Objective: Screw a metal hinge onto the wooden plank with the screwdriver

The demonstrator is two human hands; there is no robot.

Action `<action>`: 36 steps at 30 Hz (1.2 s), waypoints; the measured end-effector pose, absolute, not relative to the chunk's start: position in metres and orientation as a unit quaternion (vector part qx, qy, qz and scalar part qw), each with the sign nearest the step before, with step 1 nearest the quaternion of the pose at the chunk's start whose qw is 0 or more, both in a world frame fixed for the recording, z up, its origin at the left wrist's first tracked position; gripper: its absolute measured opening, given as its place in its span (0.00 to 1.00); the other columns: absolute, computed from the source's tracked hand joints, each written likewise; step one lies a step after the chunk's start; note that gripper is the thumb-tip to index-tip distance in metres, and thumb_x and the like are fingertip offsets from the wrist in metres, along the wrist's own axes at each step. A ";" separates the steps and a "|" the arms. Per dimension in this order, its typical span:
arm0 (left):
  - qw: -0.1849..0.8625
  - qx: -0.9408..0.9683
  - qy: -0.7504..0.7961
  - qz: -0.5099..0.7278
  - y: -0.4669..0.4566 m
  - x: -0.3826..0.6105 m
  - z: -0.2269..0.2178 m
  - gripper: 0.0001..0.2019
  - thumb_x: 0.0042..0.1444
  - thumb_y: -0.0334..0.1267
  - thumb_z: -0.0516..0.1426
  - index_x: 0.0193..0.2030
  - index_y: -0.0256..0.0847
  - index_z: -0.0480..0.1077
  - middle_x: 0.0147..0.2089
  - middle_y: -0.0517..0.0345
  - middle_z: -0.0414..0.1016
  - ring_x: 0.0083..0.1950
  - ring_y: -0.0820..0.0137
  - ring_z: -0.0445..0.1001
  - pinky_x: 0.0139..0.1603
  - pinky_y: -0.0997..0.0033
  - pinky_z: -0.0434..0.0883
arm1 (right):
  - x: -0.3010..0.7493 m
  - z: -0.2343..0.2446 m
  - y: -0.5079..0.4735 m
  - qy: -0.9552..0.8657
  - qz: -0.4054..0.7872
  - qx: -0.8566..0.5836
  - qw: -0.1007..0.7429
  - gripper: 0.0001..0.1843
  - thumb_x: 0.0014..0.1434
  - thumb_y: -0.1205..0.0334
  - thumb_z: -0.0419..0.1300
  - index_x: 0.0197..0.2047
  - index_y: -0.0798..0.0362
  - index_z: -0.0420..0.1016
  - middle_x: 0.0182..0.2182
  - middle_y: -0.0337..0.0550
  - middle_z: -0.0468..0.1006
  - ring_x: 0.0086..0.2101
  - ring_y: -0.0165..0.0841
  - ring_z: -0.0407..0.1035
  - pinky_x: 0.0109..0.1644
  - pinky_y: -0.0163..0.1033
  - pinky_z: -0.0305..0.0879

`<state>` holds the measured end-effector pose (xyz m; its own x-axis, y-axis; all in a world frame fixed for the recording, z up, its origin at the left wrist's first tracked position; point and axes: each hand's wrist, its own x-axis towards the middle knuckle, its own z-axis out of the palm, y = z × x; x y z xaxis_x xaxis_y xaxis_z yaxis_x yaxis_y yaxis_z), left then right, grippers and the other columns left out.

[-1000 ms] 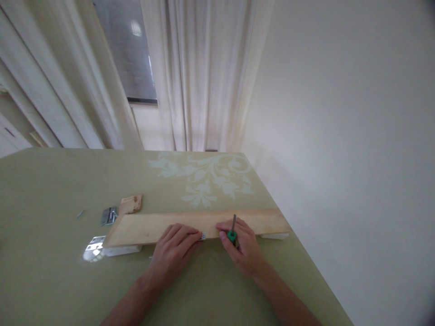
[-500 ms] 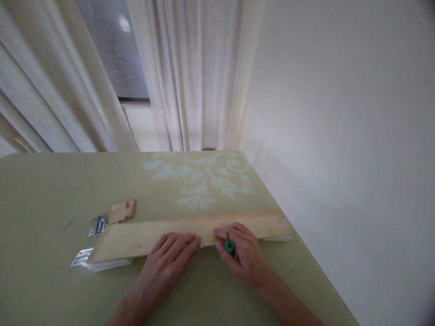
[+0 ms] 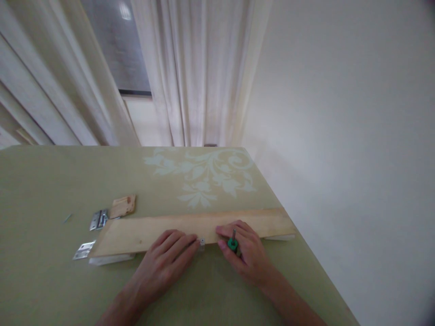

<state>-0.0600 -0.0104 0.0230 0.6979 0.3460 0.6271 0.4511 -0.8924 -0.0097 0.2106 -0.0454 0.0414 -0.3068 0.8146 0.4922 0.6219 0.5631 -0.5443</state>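
Note:
A long pale wooden board [image 3: 152,231] lies across the green table [image 3: 50,181], raised on white supports. My left hand [image 3: 168,260] rests flat on its near edge, fingers stretched towards a small metal hinge [image 3: 202,242] at that edge. Just to the right, my right hand [image 3: 246,253] is closed around a green-handled screwdriver [image 3: 233,242], whose metal shaft points up and away over the board.
Left of the board lie a small wooden block [image 3: 123,206], a folded metal hinge [image 3: 99,219], a flat metal plate [image 3: 84,249] and a loose screw [image 3: 67,218]. Curtains and a window stand behind the table. A white wall runs along the right edge.
The view has shifted a little. Both hands stay at the board's near edge, and the screwdriver's shaft has tilted slightly in my right hand.

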 end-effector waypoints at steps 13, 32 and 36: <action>0.026 -0.900 -0.220 -0.376 -0.008 -0.063 0.008 0.11 0.73 0.27 0.57 0.55 0.37 0.78 0.51 0.49 0.85 0.50 0.62 0.77 0.57 0.59 0.72 | 0.212 0.039 -0.044 -0.799 0.141 -0.445 0.378 0.11 0.74 0.58 0.59 0.56 0.50 0.77 0.43 0.44 0.84 0.44 0.40 0.74 0.51 0.47 0.71; 0.043 -0.890 -0.262 -0.371 -0.013 -0.053 0.016 0.09 0.72 0.35 0.62 0.55 0.36 0.77 0.48 0.51 0.83 0.48 0.63 0.77 0.57 0.60 0.69 | 0.213 0.040 -0.045 -0.805 0.146 -0.460 0.346 0.09 0.74 0.58 0.60 0.53 0.49 0.78 0.50 0.45 0.84 0.50 0.41 0.74 0.57 0.50 0.69; 0.081 -0.904 -0.253 -0.336 -0.011 -0.056 0.015 0.11 0.73 0.29 0.58 0.57 0.38 0.77 0.51 0.50 0.84 0.51 0.62 0.78 0.60 0.58 0.69 | 0.213 0.040 -0.045 -0.805 0.145 -0.462 0.343 0.10 0.74 0.56 0.60 0.53 0.50 0.78 0.51 0.47 0.83 0.51 0.42 0.74 0.58 0.51 0.70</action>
